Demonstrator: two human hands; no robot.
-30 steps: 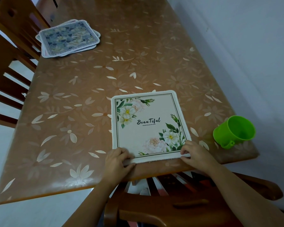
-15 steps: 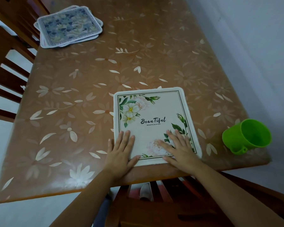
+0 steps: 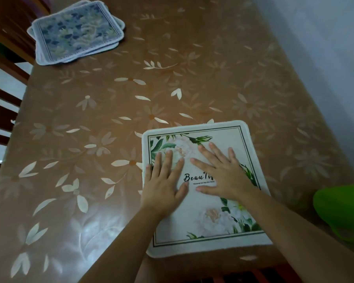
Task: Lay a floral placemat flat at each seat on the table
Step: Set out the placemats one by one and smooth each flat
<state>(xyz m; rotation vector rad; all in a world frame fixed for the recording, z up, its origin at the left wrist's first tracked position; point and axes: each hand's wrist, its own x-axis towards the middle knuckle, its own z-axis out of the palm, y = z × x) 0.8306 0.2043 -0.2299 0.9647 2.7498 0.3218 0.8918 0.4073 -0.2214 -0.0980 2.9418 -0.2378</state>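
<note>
A white floral placemat (image 3: 208, 217) printed with "Beautiful" lies flat on the brown table (image 3: 110, 139) near its front edge. My left hand (image 3: 165, 180) rests palm down on the mat's left half, fingers spread. Beside it, my right hand (image 3: 223, 172) presses flat on the middle of the mat and covers part of the lettering. Neither hand holds anything. A small stack of blue floral placemats (image 3: 76, 31) sits at the far left corner of the table.
A green plastic cup (image 3: 343, 211) stands at the table's right front corner, close to the mat. Wooden chair backs (image 3: 6, 94) line the left side. A pale wall (image 3: 325, 48) runs along the right edge of the table.
Both hands have slid forward from the mat's near edge to its middle, palms flat on it. The view has moved closer to the table.
</note>
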